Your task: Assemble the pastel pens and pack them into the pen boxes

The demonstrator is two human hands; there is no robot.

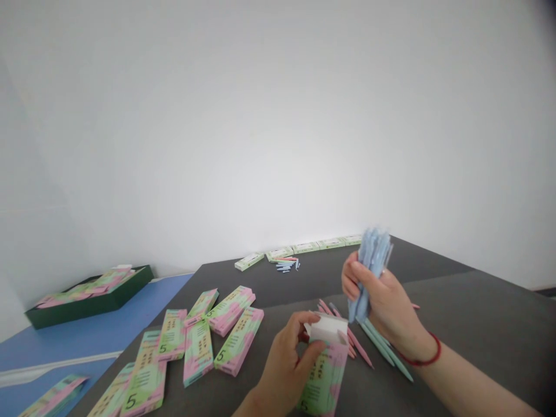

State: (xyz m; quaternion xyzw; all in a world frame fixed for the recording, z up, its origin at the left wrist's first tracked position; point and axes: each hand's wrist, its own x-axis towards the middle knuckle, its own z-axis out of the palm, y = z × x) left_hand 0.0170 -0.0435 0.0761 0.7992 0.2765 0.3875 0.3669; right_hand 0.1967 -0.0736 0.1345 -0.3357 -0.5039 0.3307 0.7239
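My left hand (290, 362) grips a green and pink box (324, 376) near the front edge of the dark table. The box's top is open, with its white flap raised. Above and to the right of it, my right hand (382, 295) is closed around a bundle of light blue pens (369, 266) held upright, seemingly in clear wrapping. Pink pens (358, 346) lie on the table behind the box, and green pens (386, 347) lie below my right hand, partly hidden by it.
Several green and pink boxes (198, 350) lie on the table (447, 324) at the left. A row of pale green boxes (306, 248) and small blue pens (284, 266) sit at the back. A dark green tray (91, 310) of boxes rests on a blue surface (163, 298).
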